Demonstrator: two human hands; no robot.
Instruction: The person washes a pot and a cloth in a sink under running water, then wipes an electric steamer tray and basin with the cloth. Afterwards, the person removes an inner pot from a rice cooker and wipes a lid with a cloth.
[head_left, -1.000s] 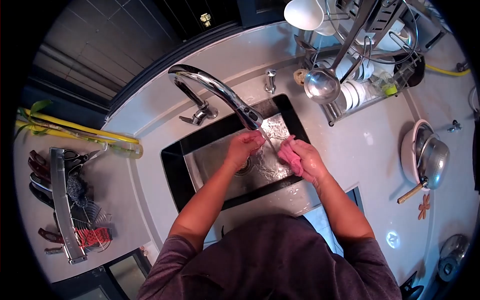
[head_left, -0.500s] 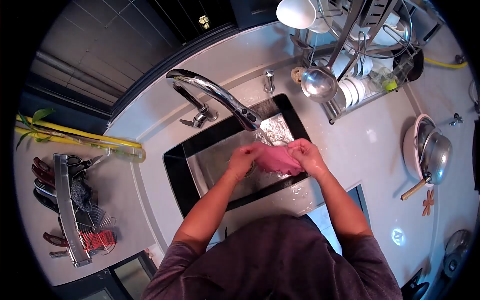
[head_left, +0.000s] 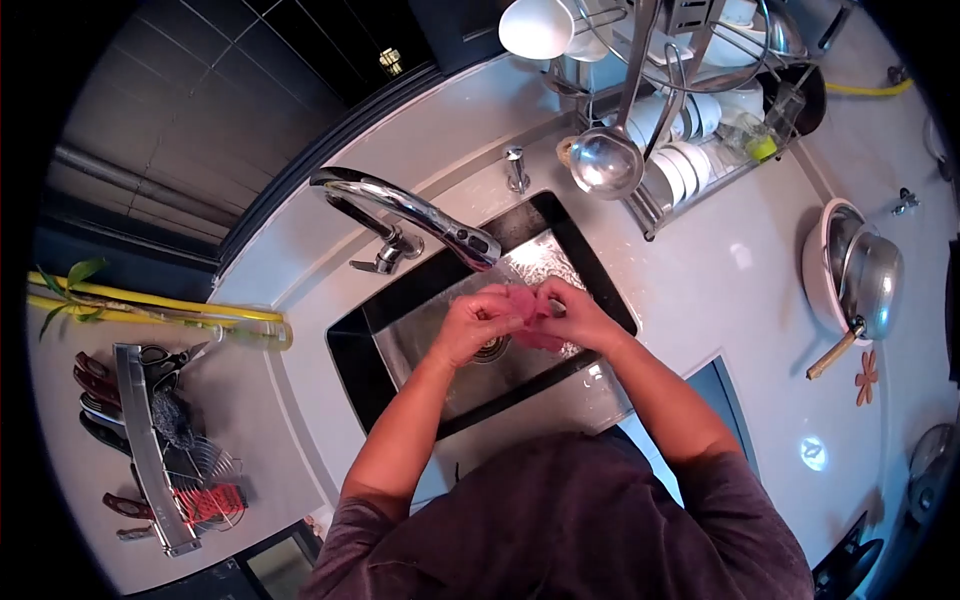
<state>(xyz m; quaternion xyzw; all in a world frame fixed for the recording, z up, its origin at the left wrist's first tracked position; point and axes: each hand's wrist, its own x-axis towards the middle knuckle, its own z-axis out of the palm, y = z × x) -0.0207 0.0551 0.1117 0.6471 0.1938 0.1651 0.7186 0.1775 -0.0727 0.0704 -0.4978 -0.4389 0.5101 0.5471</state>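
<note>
A pink cloth (head_left: 535,322) is bunched between my two hands over the metal sink (head_left: 455,387). My left hand (head_left: 476,325) is closed on the cloth's left part, and my right hand (head_left: 575,315) pinches its right part. The two hands are close together, with the cloth partly hidden by the fingers. Just above them is the spout of the chrome faucet (head_left: 478,247). Behind my hands the sink floor looks wet and shiny, and the drain (head_left: 491,349) shows below my left hand.
A ladle (head_left: 606,163) hangs before a dish rack (head_left: 690,205) at the upper right. A pink basin (head_left: 817,265) with a metal pan (head_left: 872,288) stands right. At left are a knife rack (head_left: 150,450) and a bottle (head_left: 270,332) holding a plant.
The cloth was gathered near my right hand, then stretched between both hands, and is now bunched up. My hands have come closer together. The view has shifted slightly.
</note>
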